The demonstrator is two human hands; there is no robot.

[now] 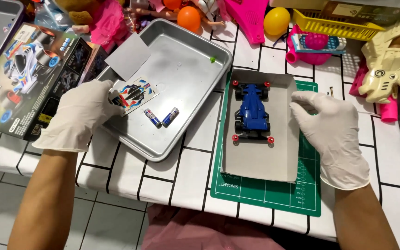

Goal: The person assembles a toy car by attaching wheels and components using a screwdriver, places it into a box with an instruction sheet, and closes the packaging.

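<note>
My left hand (80, 116), in a white glove, reaches into a silver metal tray (195, 51) and pinches the edge of a colourful sticker sheet (136, 94). Two small batteries (161, 117) lie in the tray just right of the sheet. A blue toy race car (252, 111) with red rollers at its corners sits on a grey cardboard sheet (260, 159) over a green cutting mat (265, 192). My right hand (332, 134), also gloved, rests on the cardboard's right edge beside the car, fingers loosely curled, holding nothing I can see.
A toy car box (28, 78) lies left of the tray. A grey card (128, 56) leans on the tray's far rim. Toys crowd the back: orange and yellow balls (276, 21), a yellow basket (336, 25), a cream toy gun (390, 60). The table edge is near me.
</note>
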